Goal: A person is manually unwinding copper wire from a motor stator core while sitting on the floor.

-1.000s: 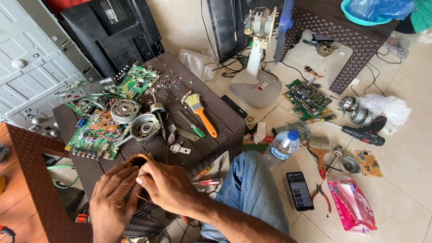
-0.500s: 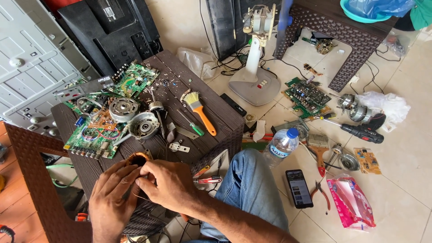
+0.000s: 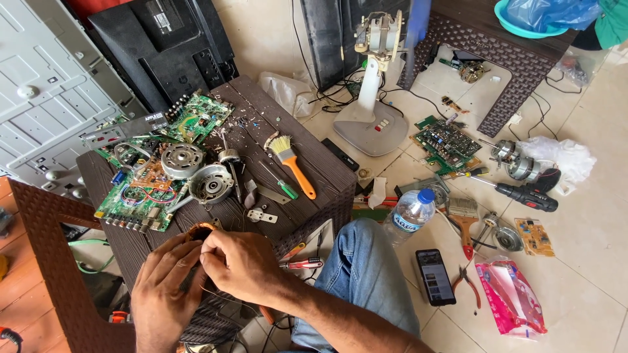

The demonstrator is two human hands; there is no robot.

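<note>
While both hands worked close together at the near edge of the dark wooden table (image 3: 314,163), the left hand (image 3: 163,294) cupped a copper-wound coil (image 3: 198,230) from below, its fingers curled around the lower side of the winding. The right hand (image 3: 243,265) lay over the coil from the other side, fingertips pinched together on what looked like a thin strand of copper wire, though the strand itself was too fine to make out clearly. The coil sat between the two hands, just above the table's front edge, with only its upper arc showing. Beyond it on the table lay a small metal bracket (image 3: 261,215), a green-handled screwdriver (image 3: 280,184), and a paintbrush with an orange handle (image 3: 294,167). Farther left were a round motor housing (image 3: 210,184), a second round motor part (image 3: 181,160), and green circuit boards (image 3: 140,196), one of them near the far corner. The person's knee in blue jeans (image 3: 366,274) showed to the right of the table. On the tiled floor beside it stood a water bottle (image 3: 410,216), with a black phone (image 3: 436,276), pliers (image 3: 468,282), and a pink plastic bag (image 3: 510,297) nearby. A fan stand (image 3: 371,111) stood farther back, and a cordless drill (image 3: 526,195) lay well to the right.
</note>
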